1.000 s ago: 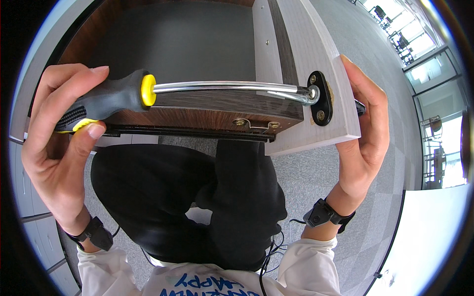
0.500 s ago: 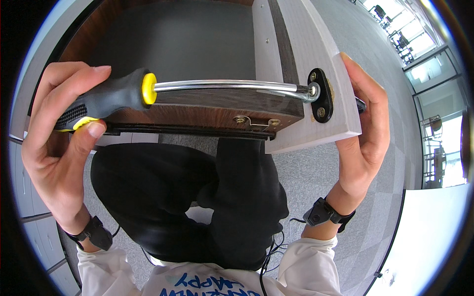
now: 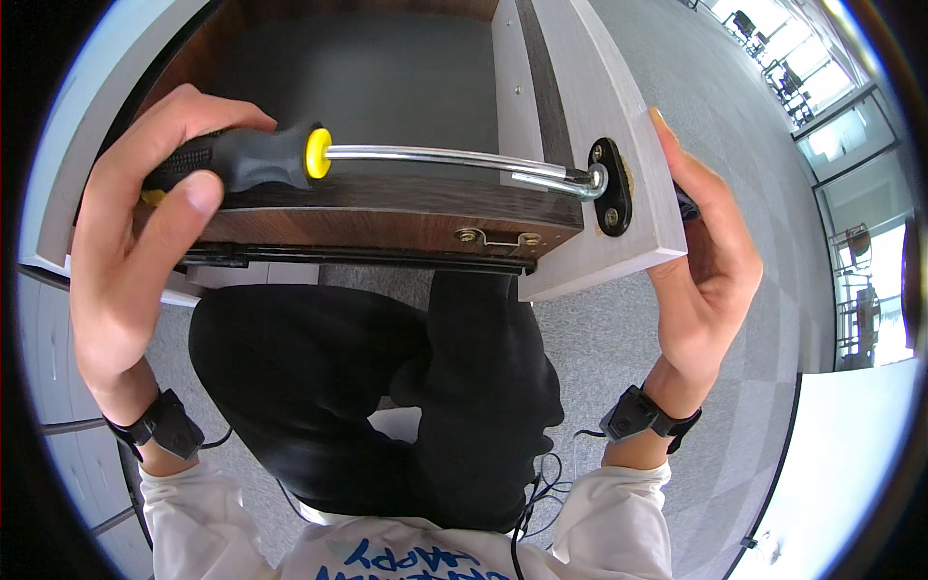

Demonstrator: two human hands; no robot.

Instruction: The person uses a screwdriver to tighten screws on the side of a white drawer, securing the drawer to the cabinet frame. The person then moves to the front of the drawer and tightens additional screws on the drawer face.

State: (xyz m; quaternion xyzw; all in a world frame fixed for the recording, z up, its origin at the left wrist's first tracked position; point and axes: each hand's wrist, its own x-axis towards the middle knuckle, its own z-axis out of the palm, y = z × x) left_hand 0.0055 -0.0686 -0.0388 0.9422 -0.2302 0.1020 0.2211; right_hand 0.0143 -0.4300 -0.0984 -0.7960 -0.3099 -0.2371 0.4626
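Note:
My left hand (image 3: 135, 232) is closed round the black and yellow handle of a screwdriver (image 3: 435, 158). Its steel shaft runs rightward, and the tip meets a black oval plate (image 3: 610, 213) on the inner side of the pale drawer front (image 3: 570, 266). A bent metal piece (image 3: 582, 189) sits at the plate beside the tip; whether the tip sits in a screw cannot be made out. From the outer side, my right hand (image 3: 710, 261) grips the drawer front, fingertip and thumb against it. A small dark part (image 3: 687, 204) shows between that hand and the panel.
The pulled-out drawer (image 3: 358, 87) has dark brown wooden sides and a grey bottom. A black slide rail (image 3: 367, 259) and a small metal clip (image 3: 498, 239) are along its near side. My knees (image 3: 309, 358) are just below. Pale cabinets (image 3: 82, 358) stand at left.
My left hand has shifted right and up, its fingers placed differently on the handle. The screwdriver's collar has risen. The drawer front and my right hand's fingers appear slightly further left.

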